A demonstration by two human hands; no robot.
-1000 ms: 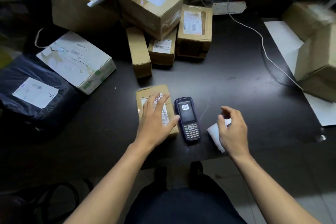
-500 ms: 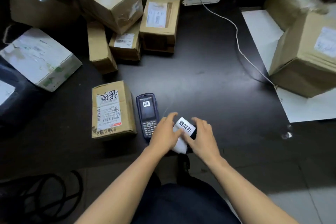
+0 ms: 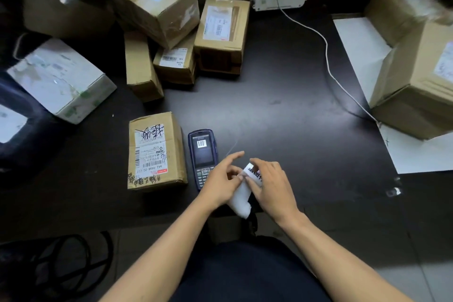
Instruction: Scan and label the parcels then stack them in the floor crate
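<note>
Early days, I'd judge: most parcels sit in a heap at the back of the desk [image 3: 282, 110], and no floor crate is in sight. The scanner [image 3: 203, 154] lies face up with a barcode on its screen, just beside the small brown parcel [image 3: 157, 152], which carries a scribbled shipping slip. The left hand [image 3: 221, 184] and right hand [image 3: 272, 184] both pinch a white label strip [image 3: 241, 200], seemingly peeling one off; sticking and stacking remain.

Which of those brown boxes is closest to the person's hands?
The small brown box with black handwriting scrawled on its label, lying just left of the handheld scanner. The other brown boxes sit further back or far right.
</note>
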